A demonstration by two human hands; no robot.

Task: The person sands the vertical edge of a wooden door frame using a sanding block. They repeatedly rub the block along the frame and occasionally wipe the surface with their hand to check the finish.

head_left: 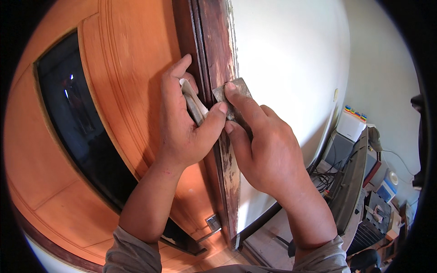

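My right hand (273,145) is closed on a flat grey scraper blade (241,86), with the index finger along it and the thumb at its lower edge. The blade lies against the dark brown wooden door frame (223,50), where bare, pale patches show in the finish. To its left, my left hand (182,118) is closed around a thin, stiff, off-white and grey piece (195,102); its exact kind I cannot make out. The left thumb tip reaches the near corner of the blade. The left index finger stretches upward beside the frame.
An orange wooden door (132,59) with a dark glass panel (77,100) fills the left. A metal door handle (213,223) sits low near the frame. Right of the white wall (287,59) stand a long dark panel (353,182), tangled cables (324,179) and a white box (350,127).
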